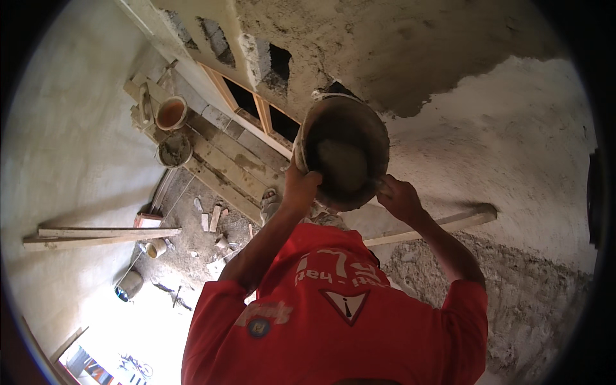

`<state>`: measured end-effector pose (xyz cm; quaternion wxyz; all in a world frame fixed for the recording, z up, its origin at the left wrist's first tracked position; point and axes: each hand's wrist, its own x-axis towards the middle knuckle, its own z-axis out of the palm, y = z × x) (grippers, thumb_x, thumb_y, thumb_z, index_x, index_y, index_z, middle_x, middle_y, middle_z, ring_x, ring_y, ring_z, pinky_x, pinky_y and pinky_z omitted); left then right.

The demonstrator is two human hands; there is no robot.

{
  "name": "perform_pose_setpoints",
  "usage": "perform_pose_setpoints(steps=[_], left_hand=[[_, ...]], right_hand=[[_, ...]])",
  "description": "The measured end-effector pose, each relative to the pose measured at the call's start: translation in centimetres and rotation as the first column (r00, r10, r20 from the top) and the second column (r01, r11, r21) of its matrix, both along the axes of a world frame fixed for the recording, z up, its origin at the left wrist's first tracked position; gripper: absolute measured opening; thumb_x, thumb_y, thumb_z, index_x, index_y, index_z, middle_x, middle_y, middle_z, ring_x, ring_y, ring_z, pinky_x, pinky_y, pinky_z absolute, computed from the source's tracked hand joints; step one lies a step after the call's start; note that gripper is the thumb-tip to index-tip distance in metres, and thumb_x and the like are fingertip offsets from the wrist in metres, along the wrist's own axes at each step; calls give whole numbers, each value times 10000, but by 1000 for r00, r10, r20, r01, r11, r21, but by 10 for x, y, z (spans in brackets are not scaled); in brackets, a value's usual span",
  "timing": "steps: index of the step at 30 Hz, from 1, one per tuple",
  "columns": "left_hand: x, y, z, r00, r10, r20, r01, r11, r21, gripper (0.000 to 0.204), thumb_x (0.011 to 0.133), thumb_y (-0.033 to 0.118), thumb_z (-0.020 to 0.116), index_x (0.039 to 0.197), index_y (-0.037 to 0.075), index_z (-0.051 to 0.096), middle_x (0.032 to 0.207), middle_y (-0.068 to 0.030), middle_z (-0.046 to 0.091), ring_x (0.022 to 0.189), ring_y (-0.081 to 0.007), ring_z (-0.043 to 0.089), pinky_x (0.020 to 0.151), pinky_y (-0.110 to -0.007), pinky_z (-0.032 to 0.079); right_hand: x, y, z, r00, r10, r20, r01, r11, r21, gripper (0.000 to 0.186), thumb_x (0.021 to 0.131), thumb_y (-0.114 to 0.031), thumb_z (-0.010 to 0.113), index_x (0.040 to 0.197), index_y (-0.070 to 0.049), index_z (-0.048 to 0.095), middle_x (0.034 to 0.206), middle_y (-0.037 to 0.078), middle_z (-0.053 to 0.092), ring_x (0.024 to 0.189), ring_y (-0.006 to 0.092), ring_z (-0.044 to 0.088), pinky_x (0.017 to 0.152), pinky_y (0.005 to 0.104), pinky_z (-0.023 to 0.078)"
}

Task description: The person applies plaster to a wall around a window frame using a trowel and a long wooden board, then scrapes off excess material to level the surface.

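A dark round bucket is lifted in front of me, its mouth turned up toward my view. Grey mortar lies in the bottom of it. On the left side of its rim my left hand is closed, thumb over the edge. My right hand grips the lower right of the rim, with some fingers hidden behind the bucket. Just beyond the bucket is a wall, partly covered with darker wet plaster.
Wooden planks stretch to the far left, bearing a bucket with a reddish inside and another with mortar. A wooden window frame sits in the wall. Beams stick out at both sides. Rubble litters the floor below.
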<state>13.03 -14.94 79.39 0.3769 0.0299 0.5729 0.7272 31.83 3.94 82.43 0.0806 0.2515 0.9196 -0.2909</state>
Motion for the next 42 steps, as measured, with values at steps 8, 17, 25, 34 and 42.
perform_pose_setpoints(steps=[8, 17, 25, 34, 42], left_hand=[[-5, 2, 6, 988, -70, 134, 76, 996, -38, 591, 710, -53, 522, 1300, -31, 499, 1092, -94, 622, 966, -180, 600, 828, -296, 496], [-4, -7, -25, 999, 17, 50, -17, 1000, 8, 361, 746, 2, 556, 1103, -30, 591, 902, -59, 635, 775, -162, 617, 632, -286, 504], [1, -9, -36, 997, -35, 72, 38, 998, -40, 558, 683, -35, 519, 1241, -36, 528, 996, -73, 613, 823, -146, 561, 691, -265, 476], [7, -4, -37, 994, -19, 105, 7, 993, 118, 680, 696, -37, 499, 1372, -17, 422, 1179, -112, 587, 1049, -197, 574, 864, -292, 484], [-3, 6, 14, 985, -145, -95, 140, 988, -56, 709, 732, -21, 506, 1424, -22, 352, 1162, -134, 596, 1051, -187, 579, 881, -298, 486]], right_hand=[[-3, 15, 57, 1000, 3, 19, -5, 995, 97, 377, 807, -261, 678, 1154, -137, 600, 852, 183, 685, 826, 383, 672, 732, 483, 534], [-32, 26, 210, 986, 167, -23, -169, 973, -154, 437, 725, -143, 792, 1100, -19, 606, 886, 124, 656, 800, 201, 653, 729, 335, 517], [-1, 131, 202, 969, -224, -105, 242, 949, 204, 428, 931, -324, 649, 1257, -49, 614, 859, 42, 657, 718, 131, 596, 638, 280, 519], [-14, 79, 223, 975, -202, 90, 197, 978, 69, 501, 885, -100, 655, 1360, -49, 504, 1281, 162, 578, 1120, 242, 593, 995, 365, 497], [-46, 40, 79, 899, 245, 364, -421, 717, 555, 245, 849, -77, 588, 1093, -50, 592, 914, 170, 618, 864, 353, 658, 712, 451, 547]])
